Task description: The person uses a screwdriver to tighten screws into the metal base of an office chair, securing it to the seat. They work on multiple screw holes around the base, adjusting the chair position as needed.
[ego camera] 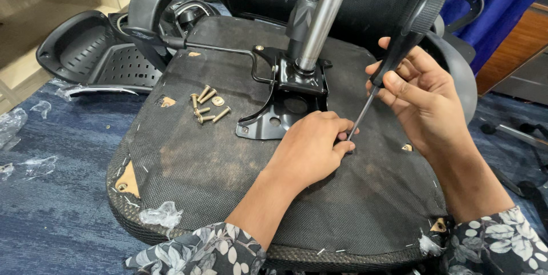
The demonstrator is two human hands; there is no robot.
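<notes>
The screwdriver (pixel 399 41) stands tilted in the right hand (pixel 419 95), which grips its black handle; its tip meets the upturned chair seat (pixel 217 166) just right of the black bracket (pixel 285 98). The left hand (pixel 311 149) pinches narrowly at the tip, probably steadying a screw. Best to keep the shaft straight and press firmly. Loose screws (pixel 206 104) lie left. No labels show; clear plastic scraps (pixel 161 215) lie near left.

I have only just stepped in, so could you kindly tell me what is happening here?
A person works on an upturned black fabric-covered chair seat. The right hand grips a black-handled screwdriver, its tip down at the left hand, whose fingers pinch something hidden beside the black metal bracket. Loose brass-coloured bolts lie on the seat.
</notes>
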